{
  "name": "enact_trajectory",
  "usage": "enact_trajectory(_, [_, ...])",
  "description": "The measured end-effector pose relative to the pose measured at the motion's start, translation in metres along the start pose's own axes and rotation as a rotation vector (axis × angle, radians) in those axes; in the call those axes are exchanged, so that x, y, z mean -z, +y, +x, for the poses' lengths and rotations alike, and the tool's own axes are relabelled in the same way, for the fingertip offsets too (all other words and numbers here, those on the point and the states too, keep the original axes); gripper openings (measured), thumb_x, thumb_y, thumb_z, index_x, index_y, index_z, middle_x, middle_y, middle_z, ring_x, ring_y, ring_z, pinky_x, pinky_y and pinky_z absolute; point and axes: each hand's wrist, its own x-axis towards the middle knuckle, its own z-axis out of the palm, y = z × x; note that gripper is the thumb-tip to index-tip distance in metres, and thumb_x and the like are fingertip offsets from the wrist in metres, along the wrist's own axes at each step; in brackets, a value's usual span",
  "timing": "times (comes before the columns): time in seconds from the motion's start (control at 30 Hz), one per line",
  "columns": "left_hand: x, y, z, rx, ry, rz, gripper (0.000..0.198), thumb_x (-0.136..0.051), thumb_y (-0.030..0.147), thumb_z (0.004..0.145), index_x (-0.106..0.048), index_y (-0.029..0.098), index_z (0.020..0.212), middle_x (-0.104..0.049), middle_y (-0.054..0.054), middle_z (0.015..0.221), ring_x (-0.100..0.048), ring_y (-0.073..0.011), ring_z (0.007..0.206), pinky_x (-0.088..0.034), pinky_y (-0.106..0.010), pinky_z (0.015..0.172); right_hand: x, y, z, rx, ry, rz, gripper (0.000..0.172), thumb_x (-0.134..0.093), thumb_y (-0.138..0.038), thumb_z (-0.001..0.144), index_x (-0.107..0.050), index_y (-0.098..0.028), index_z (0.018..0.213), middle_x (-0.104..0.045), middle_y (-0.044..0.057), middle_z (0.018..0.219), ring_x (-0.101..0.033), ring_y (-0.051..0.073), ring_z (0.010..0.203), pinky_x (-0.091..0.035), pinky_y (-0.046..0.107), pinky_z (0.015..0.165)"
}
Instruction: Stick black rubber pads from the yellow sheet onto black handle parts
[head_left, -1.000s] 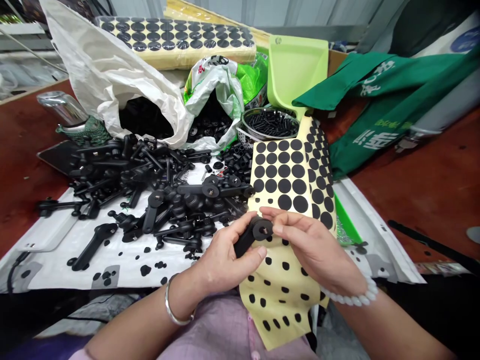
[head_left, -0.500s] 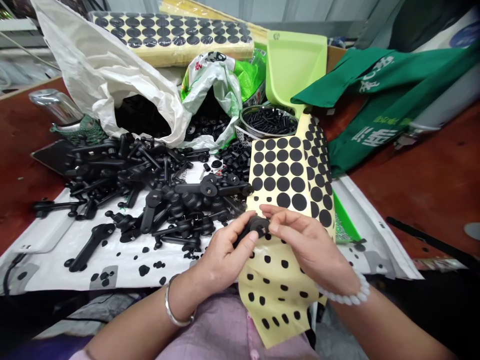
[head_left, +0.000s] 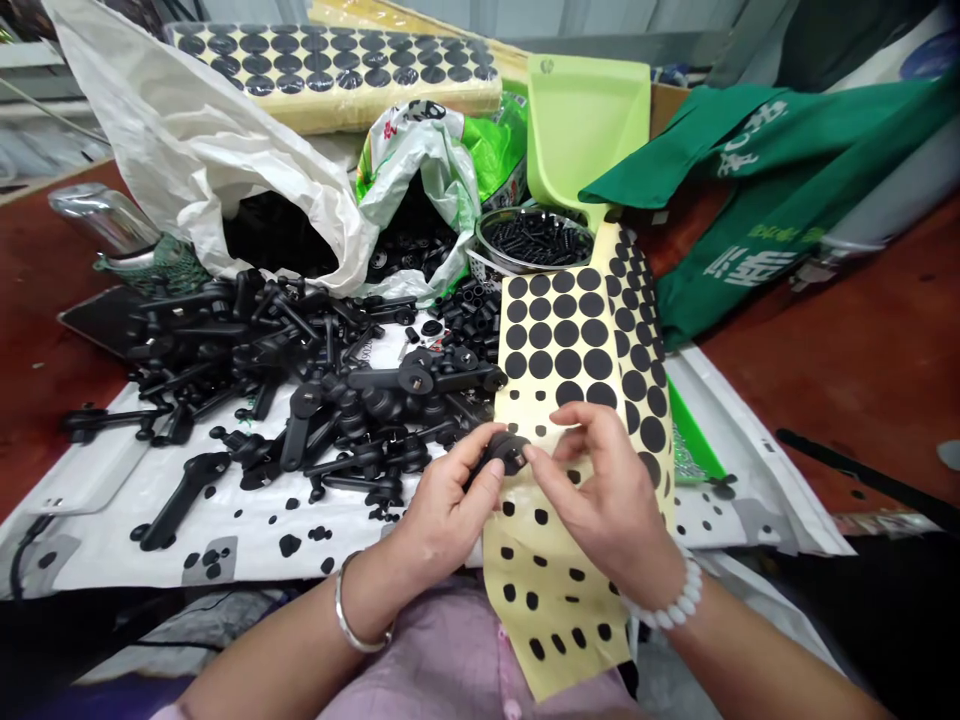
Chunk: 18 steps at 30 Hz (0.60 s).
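My left hand [head_left: 454, 495] grips a black plastic arm with a round disc end [head_left: 508, 453], the disc facing up between thumb and fingers. At the disc's right edge is the thumb of my right hand [head_left: 600, 480], whose index finger is raised and apart from it. Beneath both hands lies a yellow backing sheet [head_left: 551, 585] that hangs over the table's front edge. Round black stickers [head_left: 595, 333] fill its far part; the near part bears only small black leftover dots. To the left spreads a pile of similar black arms [head_left: 304, 420].
Behind the pile stand a white sack [head_left: 300, 190] and a smaller plastic bag [head_left: 450, 170], both with black parts. A metal bowl of black screw-like pieces [head_left: 534, 238] sits by a light green dustpan [head_left: 589, 120]. A green tray [head_left: 694, 450] lies right of the sheets.
My right index finger has lifted off the disc, and the fingers have spread. The held arm has shifted slightly left. The camera view has moved a little.
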Motion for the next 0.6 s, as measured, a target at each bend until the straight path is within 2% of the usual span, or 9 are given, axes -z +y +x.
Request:
enact_trajectory(0.07, [-0.002, 0.001, 0.000, 0.004, 0.004, -0.057, 0.036, -0.047, 0.030, 0.090, -0.051, 0.018, 0.123, -0.058, -0.001, 0.082, -0.052, -0.0083, 0.064, -0.046, -0.020, 0.061, 0.000, -0.002, 0.002, -0.106, -0.146, 0.149, 0.026, -0.060, -0.037, 0.085, -0.049, -0.021, 0.103, -0.055, 0.000, 0.077, -0.053, 0.015, 0.062, -0.045, 0.026, 0.054])
enact_trajectory(0.17, [-0.005, 0.005, 0.000, 0.069, 0.009, -0.214, 0.032, -0.052, 0.035, 0.087, -0.055, 0.015, 0.112, -0.057, -0.001, 0.077, -0.051, -0.0077, 0.059, -0.045, -0.020, 0.056, -0.001, -0.007, 0.008, -0.244, -0.357, 0.368, 0.021, -0.054, -0.040, 0.090, -0.053, -0.020, 0.090, -0.050, -0.003, 0.064, -0.048, 0.011, 0.053, -0.038, 0.019, 0.045])
enact_trajectory(0.3, [0.002, 0.015, 0.000, 0.165, -0.036, -0.434, 0.040, -0.063, 0.043, 0.079, -0.054, 0.013, 0.103, -0.059, -0.002, 0.072, -0.055, -0.0097, 0.059, -0.047, -0.022, 0.058, -0.004, -0.014, 0.012, -0.357, -0.409, 0.496, 0.026, -0.049, -0.043, 0.092, -0.056, -0.019, 0.085, -0.049, -0.003, 0.056, -0.043, 0.009, 0.046, -0.036, 0.017, 0.041])
enact_trajectory(0.4, [0.026, 0.027, -0.009, 0.171, -0.027, -0.528, 0.042, -0.068, 0.042, 0.073, -0.054, 0.014, 0.101, -0.064, -0.005, 0.076, -0.059, -0.0126, 0.062, -0.048, -0.025, 0.061, -0.001, -0.017, 0.008, -0.298, -0.392, 0.489, 0.025, -0.050, -0.042, 0.092, -0.057, -0.020, 0.084, -0.054, -0.001, 0.061, -0.047, 0.010, 0.049, -0.042, 0.018, 0.046])
enact_trajectory(0.47, [0.051, 0.034, -0.021, 0.150, 0.073, -0.557, 0.037, -0.065, 0.041, 0.073, -0.054, 0.015, 0.096, -0.063, -0.004, 0.068, -0.057, -0.0129, 0.058, -0.047, -0.026, 0.060, 0.005, -0.016, 0.003, -0.218, -0.346, 0.412, 0.023, -0.051, -0.041, 0.092, -0.059, -0.021, 0.084, -0.056, 0.000, 0.064, -0.049, 0.011, 0.051, -0.044, 0.018, 0.048])
enact_trajectory(0.53, [0.079, 0.036, -0.036, 0.087, 0.245, -0.542, 0.032, -0.059, 0.044, 0.075, -0.054, 0.017, 0.091, -0.057, 0.001, 0.057, -0.051, -0.0109, 0.051, -0.046, -0.028, 0.061, 0.014, -0.011, -0.001, -0.171, -0.294, 0.348, 0.021, -0.053, -0.041, 0.091, -0.060, -0.022, 0.084, -0.057, 0.000, 0.064, -0.050, 0.012, 0.050, -0.046, 0.019, 0.047])
enact_trajectory(0.6, [0.105, 0.029, -0.050, 0.011, 0.454, -0.412, 0.029, -0.053, 0.045, 0.078, -0.054, 0.018, 0.088, -0.051, 0.004, 0.050, -0.045, -0.0097, 0.047, -0.046, -0.029, 0.062, 0.023, -0.004, -0.002, -0.157, -0.228, 0.298, 0.020, -0.055, -0.041, 0.089, -0.060, -0.023, 0.083, -0.058, 0.000, 0.063, -0.050, 0.013, 0.048, -0.047, 0.019, 0.046])
